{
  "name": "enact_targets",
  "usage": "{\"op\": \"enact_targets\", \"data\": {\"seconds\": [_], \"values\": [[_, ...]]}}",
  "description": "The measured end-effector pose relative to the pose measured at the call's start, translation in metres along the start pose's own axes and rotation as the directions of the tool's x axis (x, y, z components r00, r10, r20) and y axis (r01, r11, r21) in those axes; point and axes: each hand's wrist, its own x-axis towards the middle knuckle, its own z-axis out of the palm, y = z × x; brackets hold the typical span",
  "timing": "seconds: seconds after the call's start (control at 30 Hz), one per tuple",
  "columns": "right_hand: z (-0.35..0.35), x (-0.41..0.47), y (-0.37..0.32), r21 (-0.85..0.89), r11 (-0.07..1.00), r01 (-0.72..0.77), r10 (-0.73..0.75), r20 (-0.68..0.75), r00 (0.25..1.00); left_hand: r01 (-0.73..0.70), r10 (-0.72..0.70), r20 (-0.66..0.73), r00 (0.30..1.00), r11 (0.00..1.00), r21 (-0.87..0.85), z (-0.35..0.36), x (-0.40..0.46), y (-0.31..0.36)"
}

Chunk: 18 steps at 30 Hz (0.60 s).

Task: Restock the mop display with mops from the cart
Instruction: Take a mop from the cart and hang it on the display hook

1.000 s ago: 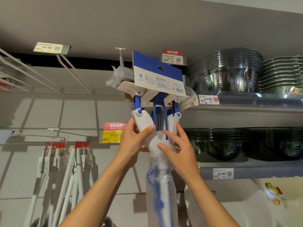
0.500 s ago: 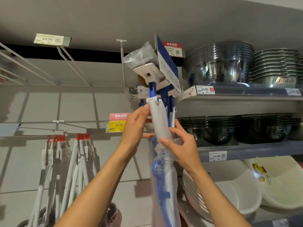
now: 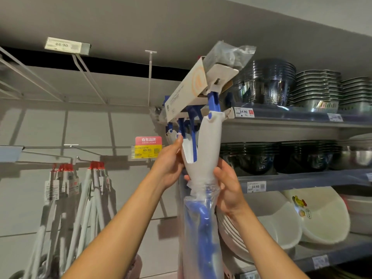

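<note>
The person's left hand (image 3: 171, 166) and right hand (image 3: 227, 188) are gripping the white neck of a blue-and-white mop (image 3: 203, 156); its cardboard-sleeved head (image 3: 193, 91) is tilting above both hands, just beside the bowl shelf (image 3: 281, 125).

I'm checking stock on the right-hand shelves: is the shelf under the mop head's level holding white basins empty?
No: white basins sit stacked on that lower shelf, right of the mop both hands grip.
</note>
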Motion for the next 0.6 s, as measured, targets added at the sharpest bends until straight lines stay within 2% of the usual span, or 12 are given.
{"op": "enact_targets", "data": {"seconds": [0.13,0.23,0.33,0.4,0.5,0.6], "values": [[-0.006,-0.003,-0.001,-0.018,1.000,0.013,-0.015,-0.109,0.994,0.055,-0.072,-0.067,0.995,0.972,-0.227,0.007,-0.004,0.004],[-0.008,-0.004,-0.008,-0.169,0.983,0.075,-0.102,-0.160,0.982,0.014,-0.063,-0.136,0.989,0.943,-0.331,0.008,-0.001,0.005],[-0.009,-0.001,-0.021,-0.429,0.897,0.107,-0.199,-0.175,0.964,-0.044,-0.028,-0.247,0.969,0.959,-0.280,0.004,0.003,0.004],[-0.011,0.002,-0.027,-0.533,0.841,0.087,-0.217,-0.185,0.959,-0.073,-0.002,-0.288,0.958,0.966,-0.248,0.004,0.004,0.001],[-0.012,0.005,-0.028,-0.582,0.813,0.037,-0.200,-0.220,0.955,-0.096,0.021,-0.305,0.952,0.968,-0.233,0.005,0.005,-0.002],[-0.014,0.009,-0.029,-0.567,0.823,0.014,-0.194,-0.259,0.946,-0.125,0.069,-0.266,0.962,0.971,-0.203,0.005,0.004,0.001]]}}
